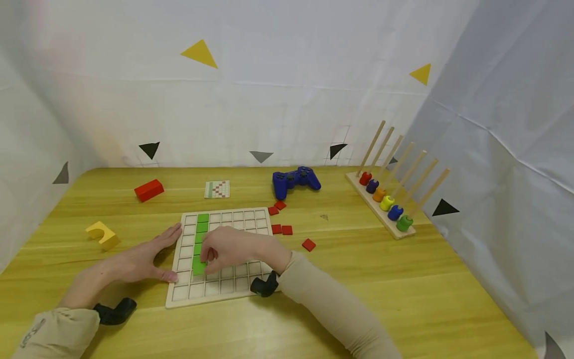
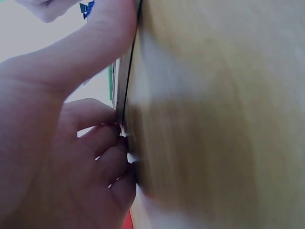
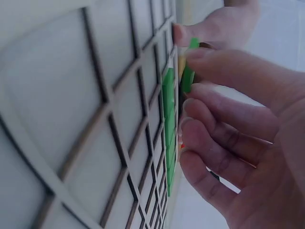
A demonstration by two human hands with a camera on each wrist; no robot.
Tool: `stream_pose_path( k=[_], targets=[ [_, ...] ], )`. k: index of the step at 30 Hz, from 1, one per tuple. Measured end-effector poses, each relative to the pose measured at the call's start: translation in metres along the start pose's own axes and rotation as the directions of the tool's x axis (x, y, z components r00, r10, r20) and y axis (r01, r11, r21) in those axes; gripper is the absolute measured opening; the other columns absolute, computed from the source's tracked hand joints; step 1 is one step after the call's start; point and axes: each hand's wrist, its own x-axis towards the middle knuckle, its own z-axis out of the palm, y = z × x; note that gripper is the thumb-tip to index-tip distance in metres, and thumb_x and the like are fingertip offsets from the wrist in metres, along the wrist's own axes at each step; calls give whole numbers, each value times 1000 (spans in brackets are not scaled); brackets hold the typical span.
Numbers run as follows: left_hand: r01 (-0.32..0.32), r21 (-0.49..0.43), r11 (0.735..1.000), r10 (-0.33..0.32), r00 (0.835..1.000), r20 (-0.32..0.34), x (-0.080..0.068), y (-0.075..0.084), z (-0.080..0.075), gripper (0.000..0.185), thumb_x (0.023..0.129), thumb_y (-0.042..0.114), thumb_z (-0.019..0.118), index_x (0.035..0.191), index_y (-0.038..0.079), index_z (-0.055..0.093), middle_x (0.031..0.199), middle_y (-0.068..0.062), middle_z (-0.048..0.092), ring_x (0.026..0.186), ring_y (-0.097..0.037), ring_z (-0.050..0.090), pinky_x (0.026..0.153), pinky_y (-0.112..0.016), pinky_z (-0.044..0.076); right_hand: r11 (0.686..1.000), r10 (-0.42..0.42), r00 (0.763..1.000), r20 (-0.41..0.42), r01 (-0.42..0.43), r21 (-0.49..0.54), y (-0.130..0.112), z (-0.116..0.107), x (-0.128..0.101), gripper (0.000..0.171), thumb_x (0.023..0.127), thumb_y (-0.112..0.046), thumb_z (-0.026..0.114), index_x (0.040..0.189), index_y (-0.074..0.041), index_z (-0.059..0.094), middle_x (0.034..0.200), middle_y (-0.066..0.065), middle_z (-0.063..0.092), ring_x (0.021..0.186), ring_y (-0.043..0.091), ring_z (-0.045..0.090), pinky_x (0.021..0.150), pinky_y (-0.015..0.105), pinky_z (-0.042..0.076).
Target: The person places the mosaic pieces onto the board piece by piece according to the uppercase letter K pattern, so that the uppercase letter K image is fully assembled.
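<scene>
A small flat green square tile (image 1: 199,268) is pinched between the thumb and fingertips of the right hand (image 1: 228,247), and the right wrist view shows it tipped on edge, one edge low at a cell of the pale wooden grid board (image 1: 233,286). It sits at the near end of a column of green tiles (image 1: 201,230) already lying in the board; that column's long axis runs from the board's far edge toward the person, in the second file from the board's left side. The other fingers of the right hand curl loosely above the cells beside the column.

The left hand (image 1: 143,259) lies flat on the yellow wooden table (image 1: 403,299), fingers straight, thumb and fingertips touching the board's left edge.

Just right of the board lie loose red square tiles (image 1: 287,230). Beyond the board's far edge are a small printed pattern card (image 1: 217,189) and a blue game controller (image 1: 295,180). Far left of the board sit a red wooden block (image 1: 149,190) and a yellow arch block (image 1: 103,235). Well right of the board stands a wooden peg rack with coloured rings (image 1: 386,202).
</scene>
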Motion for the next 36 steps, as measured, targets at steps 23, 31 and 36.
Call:
stream_pose_path(
  k=[23,31,36],
  targets=[
    [11,-6,1000,-11,1000,13,1,2,0,114,79,52,77,160,3,13,166,-26,2,146,-57,9,112,-74,14,989,69,997,-29,-72,-129,-15,16,5,23,88,-37,77,100,-18,75,91,-14,62,82,-3,53,73,9,42],
    [-3,-14,1000,3,1000,8,0,2,0,114,79,52,78,159,1,14,165,-26,2,147,-56,9,112,-73,14,993,94,995,-20,-95,-67,-14,15,4,22,88,-37,77,98,-18,74,90,-15,63,83,-3,55,72,9,43],
    [-9,-9,1000,9,1000,-3,1,1,0,114,78,52,79,159,1,16,165,-26,4,146,-56,10,112,-73,15,994,97,995,-18,-98,-58,-14,15,4,21,88,-37,78,98,-18,74,89,-15,63,82,-3,55,72,9,43]
  ],
)
